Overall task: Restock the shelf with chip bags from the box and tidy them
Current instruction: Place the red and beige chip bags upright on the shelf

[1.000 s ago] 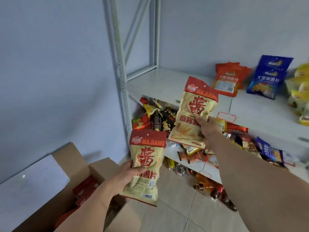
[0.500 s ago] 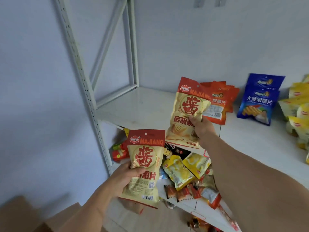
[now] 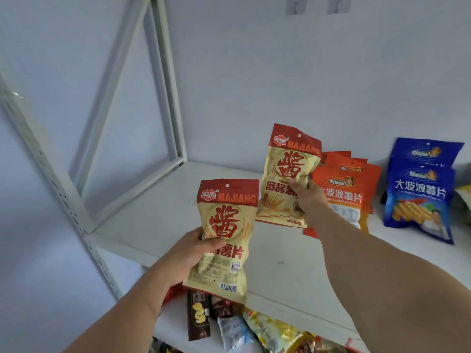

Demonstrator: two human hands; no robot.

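I hold two beige chip bags with red tops marked MAJIANG. My left hand (image 3: 187,256) grips one bag (image 3: 225,225) upright at the white shelf's (image 3: 153,212) front edge. My right hand (image 3: 305,197) grips the other bag (image 3: 288,174) farther in, over the shelf board, just left of the orange chip bags (image 3: 349,189) that stand against the back wall. Blue chip bags (image 3: 420,192) stand to the right of the orange ones. The box is out of view.
The shelf's white uprights and diagonal brace (image 3: 102,110) rise at the left. On the lower shelf lie mixed snack packets (image 3: 254,329). Yellow bags (image 3: 465,192) peek in at the right edge. Two hooks (image 3: 316,5) hang on the wall above.
My view has risen from the floor and box to the upper shelf. Both hands have lifted their bags toward it, the right one reaching in beside the orange bags.
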